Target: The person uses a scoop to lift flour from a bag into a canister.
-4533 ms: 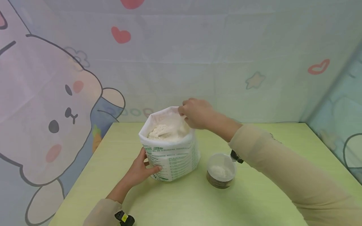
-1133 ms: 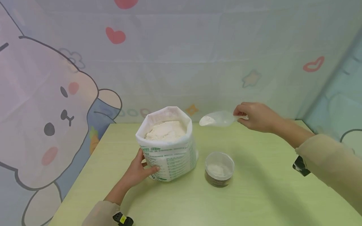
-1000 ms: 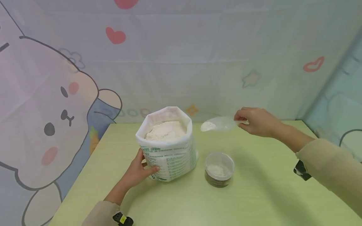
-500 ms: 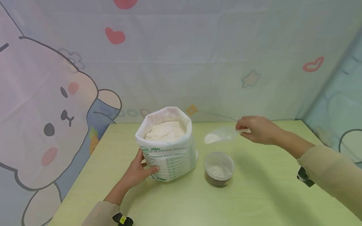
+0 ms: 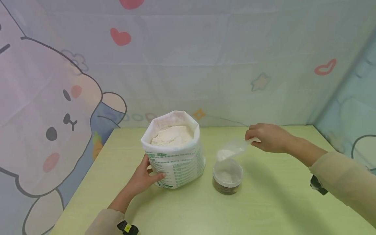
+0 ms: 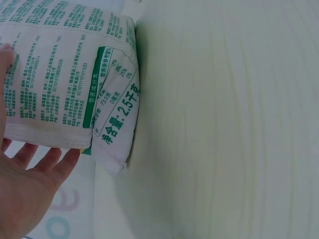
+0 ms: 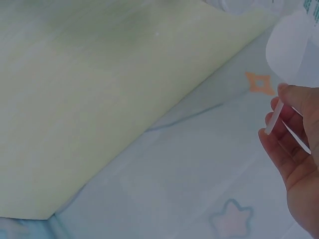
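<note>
My left hand (image 5: 143,179) grips the lower left side of a white flour bag (image 5: 188,168) with green print, thumb on the front. In the left wrist view, its fingers (image 6: 62,167) reach round the bag's edge. The bag stands with its top rolled down, full of pale flour (image 5: 173,135). My right hand (image 5: 268,138) pinches the handle of a translucent plastic scoop (image 5: 238,147). The scoop tilts down to the left, a heap of flour at its tip, right over the rim of a small round tub (image 5: 227,190). White powder lies inside the tub.
Both containers stand on a light yellow-green table (image 5: 188,215), the tub just right of the bag. A cloth backdrop (image 5: 188,81) with cartoon prints hangs behind the table's far edge, and another side of it rises at the right.
The right hand took the scoop with flour out of the bag, moved right, then came down over the tub, tipping the scoop. The left hand stays on the bag.
</note>
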`<state>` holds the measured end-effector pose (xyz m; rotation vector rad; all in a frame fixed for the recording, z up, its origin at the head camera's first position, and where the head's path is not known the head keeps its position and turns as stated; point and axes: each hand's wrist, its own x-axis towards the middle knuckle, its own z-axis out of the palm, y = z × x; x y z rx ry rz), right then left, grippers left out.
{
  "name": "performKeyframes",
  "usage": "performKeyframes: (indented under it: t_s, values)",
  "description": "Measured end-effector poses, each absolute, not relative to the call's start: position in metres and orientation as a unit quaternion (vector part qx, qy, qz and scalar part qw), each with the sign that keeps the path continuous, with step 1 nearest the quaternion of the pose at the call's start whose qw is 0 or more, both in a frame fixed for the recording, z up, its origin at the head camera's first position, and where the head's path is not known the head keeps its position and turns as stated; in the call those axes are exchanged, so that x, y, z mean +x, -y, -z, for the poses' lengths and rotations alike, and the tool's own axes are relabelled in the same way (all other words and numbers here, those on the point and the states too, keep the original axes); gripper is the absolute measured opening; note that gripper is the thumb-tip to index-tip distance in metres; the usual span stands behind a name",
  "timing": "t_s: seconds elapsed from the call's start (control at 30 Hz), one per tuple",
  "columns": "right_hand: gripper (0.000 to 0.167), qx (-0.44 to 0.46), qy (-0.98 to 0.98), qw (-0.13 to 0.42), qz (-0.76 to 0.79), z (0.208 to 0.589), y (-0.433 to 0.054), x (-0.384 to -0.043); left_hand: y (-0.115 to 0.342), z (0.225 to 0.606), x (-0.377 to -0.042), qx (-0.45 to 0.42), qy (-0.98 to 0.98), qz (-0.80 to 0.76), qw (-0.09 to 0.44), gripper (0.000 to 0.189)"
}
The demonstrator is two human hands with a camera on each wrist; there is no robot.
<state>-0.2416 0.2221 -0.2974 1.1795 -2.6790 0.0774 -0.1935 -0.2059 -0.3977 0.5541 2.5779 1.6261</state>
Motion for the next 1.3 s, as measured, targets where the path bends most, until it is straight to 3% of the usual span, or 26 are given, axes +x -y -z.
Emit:
performKeyframes:
  t_s: [0.5, 0.83, 1.3]
  values:
    - [0.02, 0.418, 0.896, 0.119, 0.087, 0.288, -0.21, -0.237, 0.206, 0.398, -0.194, 0.175, -0.832, -0.526, 0.024, 0.082]
    - [0.021, 0.456, 0.861, 0.172, 0.147, 0.293, -0.204, -0.239, 0.207, 0.401, -0.196, 0.175, -0.834, -0.523, 0.022, 0.083]
    - [0.024, 0.479, 0.824, 0.196, 0.231, 0.289, -0.192, -0.232, 0.206, 0.399, -0.195, 0.171, -0.834, -0.525, 0.025, 0.082]
